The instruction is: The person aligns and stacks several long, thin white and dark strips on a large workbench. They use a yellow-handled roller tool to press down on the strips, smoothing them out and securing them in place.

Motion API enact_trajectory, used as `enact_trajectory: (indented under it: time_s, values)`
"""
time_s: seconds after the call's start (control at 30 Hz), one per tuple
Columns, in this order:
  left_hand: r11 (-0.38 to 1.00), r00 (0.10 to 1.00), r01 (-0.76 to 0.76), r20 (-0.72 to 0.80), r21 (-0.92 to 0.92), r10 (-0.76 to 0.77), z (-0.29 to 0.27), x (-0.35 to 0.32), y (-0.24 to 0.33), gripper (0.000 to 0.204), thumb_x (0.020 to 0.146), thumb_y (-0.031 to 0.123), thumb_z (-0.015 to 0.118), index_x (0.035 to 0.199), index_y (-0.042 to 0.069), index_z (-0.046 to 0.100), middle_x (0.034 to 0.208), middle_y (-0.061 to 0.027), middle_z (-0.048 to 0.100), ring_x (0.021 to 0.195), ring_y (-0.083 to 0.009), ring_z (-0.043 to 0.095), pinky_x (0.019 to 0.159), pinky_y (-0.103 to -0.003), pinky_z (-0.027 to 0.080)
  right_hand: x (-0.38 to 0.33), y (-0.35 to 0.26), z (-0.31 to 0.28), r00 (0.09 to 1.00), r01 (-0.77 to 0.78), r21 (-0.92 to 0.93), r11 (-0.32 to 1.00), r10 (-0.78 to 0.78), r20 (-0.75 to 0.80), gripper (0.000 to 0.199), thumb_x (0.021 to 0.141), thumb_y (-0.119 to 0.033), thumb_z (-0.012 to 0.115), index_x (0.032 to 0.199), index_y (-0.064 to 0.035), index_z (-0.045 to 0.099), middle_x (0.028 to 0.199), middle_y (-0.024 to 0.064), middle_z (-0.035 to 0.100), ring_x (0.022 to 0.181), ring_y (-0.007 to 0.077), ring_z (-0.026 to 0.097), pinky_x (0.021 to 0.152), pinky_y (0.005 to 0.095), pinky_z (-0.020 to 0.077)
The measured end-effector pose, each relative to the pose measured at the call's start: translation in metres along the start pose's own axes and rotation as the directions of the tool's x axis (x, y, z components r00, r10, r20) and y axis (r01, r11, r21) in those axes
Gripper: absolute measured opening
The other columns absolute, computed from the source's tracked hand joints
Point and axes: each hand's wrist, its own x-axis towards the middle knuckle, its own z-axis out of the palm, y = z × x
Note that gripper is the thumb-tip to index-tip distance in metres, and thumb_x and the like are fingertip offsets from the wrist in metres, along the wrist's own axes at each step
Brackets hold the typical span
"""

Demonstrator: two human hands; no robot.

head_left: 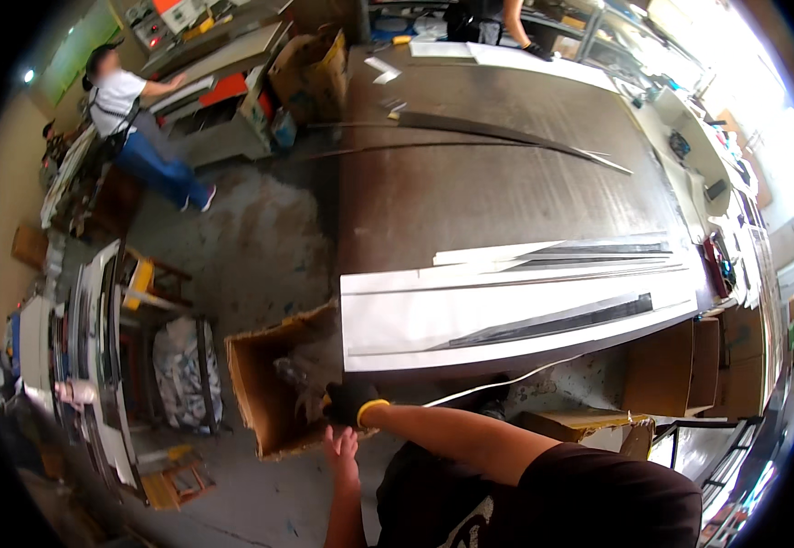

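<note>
My right hand (353, 403), in a black glove with a yellow cuff, reaches across to the rim of an open cardboard box (249, 388) left of the table. Its fingers merge into one dark shape, so their grip does not show. Crumpled clear plastic (307, 382) lies in the box, close to the glove. Just below the glove, my bare left hand (342, 447) is raised with its fingers apart, holding nothing. A white sheet (397, 320) covers the table's near edge, with dark flat strips (561, 321) on top.
On the brown table (506, 201) lies a long dark bar (488, 130). A co-worker's gloved hand (536, 51) rests at the far edge. Another person (127, 105) stands at a bench, far left. Cardboard boxes (657, 370) sit under the table. A wooden stool (173, 479) is lower left.
</note>
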Motion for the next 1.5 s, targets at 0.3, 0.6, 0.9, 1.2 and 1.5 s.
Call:
enact_trajectory:
  time_s: [0.3,0.6,0.9,1.2,1.5]
  values:
    - [0.961,0.952,-0.099,0.307,0.259,0.016,0.034,0.038,-0.034,0.059,0.104,0.022,0.066,0.153,-0.002,0.044,0.127,-0.0168,0.07,0.113,-0.0237,0.07,0.1,-0.034,0.053,-0.155,0.118,-0.093,0.965,0.15,0.289,0.946,-0.077,-0.25,0.046,0.095,-0.034,0.077,0.129,-0.0059,0.065,0.107,0.0198,0.074,0.097,0.0312,0.072,0.087,0.0424,0.056]
    - [0.451,0.52,-0.823,0.778,0.346,0.352,0.233,0.001,0.01,0.068,0.101,0.026,0.063,0.157,-0.002,0.039,0.151,-0.0316,0.051,0.138,-0.046,0.052,0.116,-0.051,0.043,-0.417,0.334,-0.139,0.588,-0.365,0.242,0.899,0.424,-0.689,0.049,0.081,-0.025,0.085,0.121,-0.0086,0.061,0.106,0.0206,0.071,0.099,0.0393,0.071,0.084,0.0477,0.0552]
    - [-0.091,0.315,-0.903,0.789,0.421,0.527,0.346,-0.031,-0.054,0.072,0.104,0.03,0.061,0.16,-0.005,0.032,0.16,-0.0332,0.039,0.147,-0.0528,0.038,0.122,-0.057,0.032,-0.626,0.577,-0.253,-0.178,-0.589,0.547,0.594,0.565,-0.806,0.039,0.084,-0.033,0.082,0.105,-0.0085,0.06,0.097,0.024,0.072,0.093,0.0471,0.069,0.08,0.0496,0.055]
    - [0.147,0.737,-0.556,0.403,0.818,0.543,0.413,-0.064,-0.098,0.075,0.105,0.019,0.058,0.164,-0.006,0.019,0.163,-0.0351,0.032,0.149,-0.0491,0.037,0.125,-0.05,0.03,-0.72,0.847,-0.345,-0.332,-0.579,0.739,0.344,0.728,-0.6,0.045,0.088,-0.041,0.077,0.112,-0.0032,0.069,0.106,0.0251,0.073,0.103,0.0438,0.07,0.088,0.0496,0.0537]
    - [0.509,0.856,-0.19,-0.112,0.84,0.505,0.451,-0.056,-0.128,0.075,0.1,0.027,0.073,0.156,-0.004,0.034,0.133,-0.027,0.059,0.114,-0.0357,0.065,0.096,-0.044,0.054,-0.641,0.817,-0.397,0.322,-0.365,0.003,0.931,0.129,-0.938,0.035,0.07,-0.01,0.071,0.105,-0.008,0.071,0.102,0.0172,0.067,0.098,0.0428,0.062,0.088,0.0503,0.0492]
